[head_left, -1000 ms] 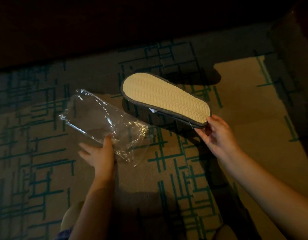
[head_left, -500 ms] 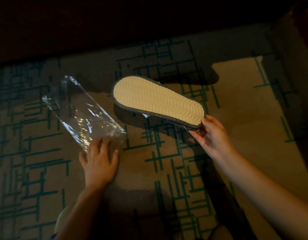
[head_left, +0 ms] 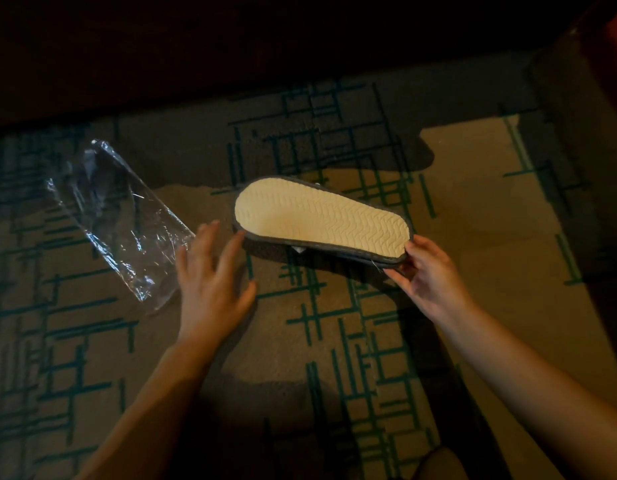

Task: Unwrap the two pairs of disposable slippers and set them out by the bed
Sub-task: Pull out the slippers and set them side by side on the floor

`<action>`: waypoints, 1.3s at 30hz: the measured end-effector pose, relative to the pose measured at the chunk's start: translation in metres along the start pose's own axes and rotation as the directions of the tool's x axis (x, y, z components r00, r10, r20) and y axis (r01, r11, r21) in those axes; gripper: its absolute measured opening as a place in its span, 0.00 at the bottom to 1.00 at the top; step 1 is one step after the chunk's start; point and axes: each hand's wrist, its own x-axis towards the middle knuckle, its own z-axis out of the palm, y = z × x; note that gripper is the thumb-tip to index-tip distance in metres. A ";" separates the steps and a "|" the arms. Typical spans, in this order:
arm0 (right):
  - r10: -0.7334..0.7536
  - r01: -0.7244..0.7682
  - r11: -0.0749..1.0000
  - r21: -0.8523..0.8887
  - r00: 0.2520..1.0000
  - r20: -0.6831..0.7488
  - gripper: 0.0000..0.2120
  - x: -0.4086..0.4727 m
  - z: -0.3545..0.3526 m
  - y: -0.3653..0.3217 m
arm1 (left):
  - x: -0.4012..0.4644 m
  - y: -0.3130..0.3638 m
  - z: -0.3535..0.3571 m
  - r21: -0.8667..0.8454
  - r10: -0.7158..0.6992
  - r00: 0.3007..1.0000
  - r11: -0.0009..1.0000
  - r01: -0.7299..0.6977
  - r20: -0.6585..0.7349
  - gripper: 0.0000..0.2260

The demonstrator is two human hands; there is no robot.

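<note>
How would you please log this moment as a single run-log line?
right hand: grips grey-edged cream-soled slippers, sole up | left hand: open, beside toe | clear plastic wrapper: empty on carpet

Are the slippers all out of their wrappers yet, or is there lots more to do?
One pair looks unwrapped: its empty plastic wrapper lies on the carpet. The right hand holds that slipper pair stacked, sole up, and the open left hand reaches for it. They aren't set out yet. The second pair isn't in view.
</note>
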 end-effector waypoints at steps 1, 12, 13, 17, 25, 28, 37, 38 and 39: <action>0.007 -0.007 1.000 -0.011 1.000 0.004 0.11 -0.001 -0.001 -0.003 | 0.005 0.006 0.003 0.019 0.095 0.995 0.995 -0.095 0.013 0.33; 0.152 -0.150 0.988 -0.038 0.988 0.036 0.12 -0.001 -0.016 -0.044 | 0.007 0.006 0.014 -0.117 0.390 0.919 0.917 -0.382 0.056 0.20; 0.170 -0.170 0.985 -0.011 0.985 0.035 0.17 0.001 -0.016 -0.047 | 0.003 0.011 0.013 -0.134 0.382 0.923 0.918 -0.374 0.045 0.20; 0.128 -0.132 0.987 0.087 0.990 0.058 0.18 0.001 -0.008 -0.042 | 0.002 0.038 0.009 -0.221 0.264 0.963 0.943 -0.248 0.047 0.19; 0.132 -0.064 0.942 -0.329 0.973 0.188 0.12 -0.038 0.026 0.039 | 0.008 0.114 -0.005 -0.526 0.081 0.987 0.851 0.003 0.137 0.20; 0.033 0.010 0.937 -0.349 0.992 0.118 0.07 -0.044 0.029 0.039 | 0.008 0.114 -0.005 -0.633 0.009 0.974 0.761 0.141 0.228 0.20; -0.230 0.136 0.871 -0.472 0.962 -0.147 0.06 -0.037 -0.004 0.021 | 0.007 0.087 -0.003 -0.793 -0.369 0.809 0.242 0.559 0.458 0.12; -0.244 0.138 0.867 -0.480 0.956 -0.166 0.07 -0.036 -0.011 0.017 | 0.006 0.085 0.001 -0.778 -0.408 0.788 0.240 0.580 0.461 0.11; -0.257 0.140 0.865 -0.482 0.948 -0.187 0.07 -0.035 -0.016 0.013 | 0.005 0.083 0.005 -0.766 -0.436 0.761 0.214 0.606 0.480 0.09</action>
